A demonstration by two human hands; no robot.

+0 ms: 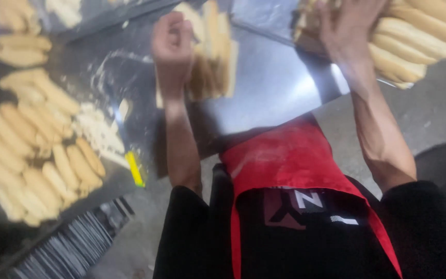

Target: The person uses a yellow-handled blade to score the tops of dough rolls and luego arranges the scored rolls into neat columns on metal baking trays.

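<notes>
My left hand [173, 44] is curled into a fist over the steel table [274, 82], right beside a row of pale dough strips [213, 57]; whether it grips dough is unclear from the blur. My right hand [348, 26] reaches to the far right and rests its spread fingers on a stack of long pale dough rolls [414, 44] at the table's edge. I wear a red apron [285, 155] over black clothing.
Several shaped dough rolls [32, 150] lie in rows on the table's left side, with flour and dough scraps [96, 129] and a yellow-handled scraper [134, 168] beside them. A grey concrete floor [434, 113] lies to the right. A ribbed rack [73, 243] sits below left.
</notes>
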